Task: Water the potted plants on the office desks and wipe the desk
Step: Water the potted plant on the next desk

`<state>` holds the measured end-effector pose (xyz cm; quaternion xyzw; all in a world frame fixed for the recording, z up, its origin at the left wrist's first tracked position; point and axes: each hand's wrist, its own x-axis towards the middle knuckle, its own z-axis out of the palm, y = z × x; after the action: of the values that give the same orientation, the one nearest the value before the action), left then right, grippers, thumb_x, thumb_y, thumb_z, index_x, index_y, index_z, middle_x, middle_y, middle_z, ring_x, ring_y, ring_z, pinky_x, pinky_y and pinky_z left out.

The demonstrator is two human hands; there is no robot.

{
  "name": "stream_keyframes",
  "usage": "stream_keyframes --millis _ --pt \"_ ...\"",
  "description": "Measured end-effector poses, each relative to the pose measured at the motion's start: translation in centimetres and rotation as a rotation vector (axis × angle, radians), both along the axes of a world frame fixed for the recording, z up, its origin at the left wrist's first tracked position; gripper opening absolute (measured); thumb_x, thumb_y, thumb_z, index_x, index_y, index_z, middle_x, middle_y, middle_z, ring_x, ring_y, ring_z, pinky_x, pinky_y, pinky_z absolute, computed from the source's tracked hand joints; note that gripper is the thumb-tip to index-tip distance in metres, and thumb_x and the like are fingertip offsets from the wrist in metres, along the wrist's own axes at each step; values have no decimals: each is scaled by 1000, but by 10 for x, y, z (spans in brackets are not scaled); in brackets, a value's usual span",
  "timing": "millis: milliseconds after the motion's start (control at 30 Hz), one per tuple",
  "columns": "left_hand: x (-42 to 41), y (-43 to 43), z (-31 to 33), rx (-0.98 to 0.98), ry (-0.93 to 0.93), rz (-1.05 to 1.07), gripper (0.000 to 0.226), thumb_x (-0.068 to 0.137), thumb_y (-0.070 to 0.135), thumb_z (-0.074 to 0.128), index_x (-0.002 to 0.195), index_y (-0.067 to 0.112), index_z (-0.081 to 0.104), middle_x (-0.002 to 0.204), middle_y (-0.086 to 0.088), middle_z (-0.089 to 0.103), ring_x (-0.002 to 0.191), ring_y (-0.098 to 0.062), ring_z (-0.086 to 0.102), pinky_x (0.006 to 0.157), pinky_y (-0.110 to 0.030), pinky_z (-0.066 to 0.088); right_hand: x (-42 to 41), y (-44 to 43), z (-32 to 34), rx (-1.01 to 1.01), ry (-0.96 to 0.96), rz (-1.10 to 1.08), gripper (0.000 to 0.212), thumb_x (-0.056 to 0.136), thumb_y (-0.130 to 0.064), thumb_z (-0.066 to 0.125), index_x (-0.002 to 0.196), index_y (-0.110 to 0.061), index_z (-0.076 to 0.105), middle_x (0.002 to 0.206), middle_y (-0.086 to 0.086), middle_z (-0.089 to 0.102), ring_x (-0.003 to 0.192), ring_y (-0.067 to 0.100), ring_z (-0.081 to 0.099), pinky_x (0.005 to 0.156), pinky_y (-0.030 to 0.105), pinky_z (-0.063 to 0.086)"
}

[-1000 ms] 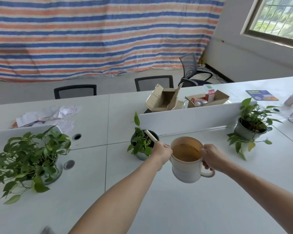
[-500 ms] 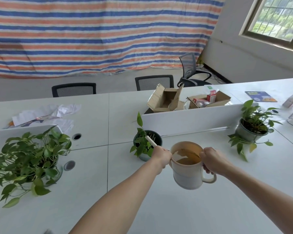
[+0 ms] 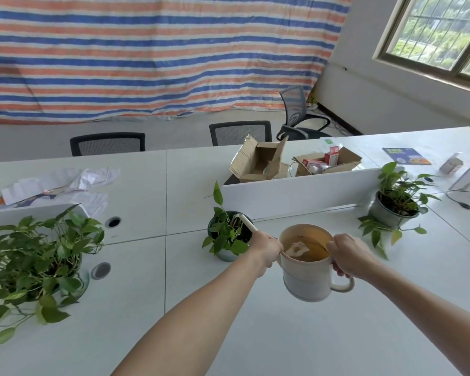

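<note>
Head view: left grip (image 3: 266, 246) clasps the spout (image 3: 247, 225), right grip (image 3: 347, 256) the handle (image 3: 343, 287), of a beige plastic watering can (image 3: 305, 278) tipped over the centre green potted plant (image 3: 227, 234); wiping likely remains.

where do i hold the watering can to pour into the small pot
Take the watering can by the loop handle on its right side, from the right, as the right hand does. The left hand steadies the spout at its base, since it angles left toward the small pot.

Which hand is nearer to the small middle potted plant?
Left. The left hand grips the spout beside the plant; the right hand holds the watering can by its handle, farther right.
</note>
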<state>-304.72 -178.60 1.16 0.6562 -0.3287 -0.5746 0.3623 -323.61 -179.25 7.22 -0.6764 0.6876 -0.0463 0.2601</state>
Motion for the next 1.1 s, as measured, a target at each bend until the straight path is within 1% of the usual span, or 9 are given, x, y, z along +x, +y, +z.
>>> stream_keyframes --millis 67,167,333,433,667,800,867,967,1100 --pt "-3 3 1 1 13 -11 13 82 -3 52 82 9 54 75 -10 48 53 -17 33 46 -23 23 -4 3 2 3 3 3 33 94 -10 40 66 -2 57 61 18 69 42 22 56 41 26 42" --pt "-5 8 3 7 13 -18 12 83 -3 52 85 8 54 74 -10 49 53 -16 34 46 -24 24 -7 8 3 3 18 5 33 93 -12 41 65 -4 57 61 17 70 43 23 57 45 32 46" --pt "1 14 0 22 4 -6 14 81 -1 54 94 3 56 77 -14 54 49 -14 35 41 -22 25 -4 13 -1 21 4 15 33 94 -12 41 73 1 61 62 17 71 43 21 59 44 30 48" --pt "7 18 2 23 16 21 12 78 -1 55 90 2 55 74 -15 56 46 -14 35 40 -18 24 0 14 -4 35 -3 10 33 95 -13 41 76 3 63 63 17 71 44 22 59 45 30 49" --pt "17 18 7 14 19 62 7 80 1 55 85 5 54 73 -11 55 49 -14 37 43 -21 28 13 14 -2 11 -9 33 33 94 -12 40 67 -3 59 62 18 71 42 20 57 41 27 44" --pt "18 12 12 6 48 77 11 78 0 55 85 8 51 69 -10 51 46 -13 34 41 -20 24 16 9 1 -4 -13 24 33 92 -12 41 67 -2 60 61 17 70 42 21 59 44 29 46" --pt "17 8 15 -7 63 81 13 78 -1 55 84 8 50 69 -10 49 46 -13 33 40 -20 22 17 7 4 -15 -15 13 34 93 -11 41 65 -4 58 62 18 71 42 22 57 43 28 45" --pt "13 2 21 -23 74 72 13 79 -2 54 89 7 51 73 -11 48 47 -13 33 42 -21 22 14 5 9 -29 -18 -12 34 94 -10 41 65 -3 57 63 19 71 42 22 56 42 27 44" --pt "3 -4 24 -26 91 40 11 82 -1 55 89 7 52 69 -8 45 49 -13 34 41 -20 23 7 3 13 -48 -18 -33 34 93 -10 42 64 -2 58 63 20 71 42 22 56 42 27 43"
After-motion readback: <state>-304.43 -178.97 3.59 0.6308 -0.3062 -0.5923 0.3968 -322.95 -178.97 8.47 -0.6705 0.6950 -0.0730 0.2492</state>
